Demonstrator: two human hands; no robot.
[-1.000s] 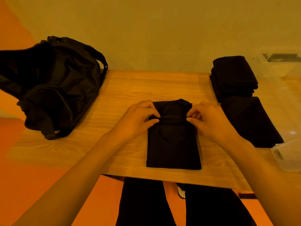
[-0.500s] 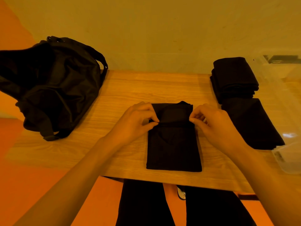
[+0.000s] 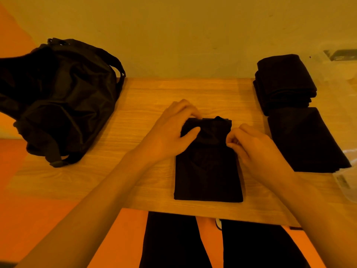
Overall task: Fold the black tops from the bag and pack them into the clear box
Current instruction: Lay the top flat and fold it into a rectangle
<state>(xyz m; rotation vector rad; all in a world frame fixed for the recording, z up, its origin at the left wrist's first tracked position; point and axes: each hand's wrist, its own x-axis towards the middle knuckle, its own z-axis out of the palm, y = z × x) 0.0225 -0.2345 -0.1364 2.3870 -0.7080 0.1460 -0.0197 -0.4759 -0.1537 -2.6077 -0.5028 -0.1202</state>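
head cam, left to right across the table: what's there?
black bag → left hand → black top, gripped by both hands → right hand → folded tops → clear box

The bag [image 3: 58, 97] is cut off by the left frame edge. Only a faint corner of the box [image 3: 347, 186] shows at the right edge, and its contents cannot be told. The left grip [image 3: 170, 134] covers the far left corner of the top [image 3: 208, 171]. The mark on the front of the top is unreadable. The fingertips of the right grip [image 3: 255, 151] are hidden in the fold. The layer count of the stack [image 3: 284, 82] cannot be told.
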